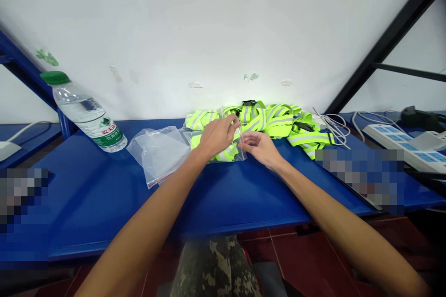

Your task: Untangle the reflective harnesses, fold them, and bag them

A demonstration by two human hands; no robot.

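Observation:
A clear plastic bag [213,159] with a folded yellow-green reflective strap [228,153] inside lies on the blue table [223,204]. Over the bag, my left hand [219,135] has its fingers closed at the bag's right end. From the right, my right hand [259,147] pinches the edge of the same bag. Behind and to the right of my hands lies a row of more reflective straps [278,120] with black buckles. Left of the bag are flat, clear zip bags [158,148] with a red line along one edge.
A water bottle [88,113] with a green cap stands at the left. White cables [336,125] and a power strip [406,141] are at the right. The white wall [223,32] rises behind the table, and a dark slanted post [379,41] stands at the right.

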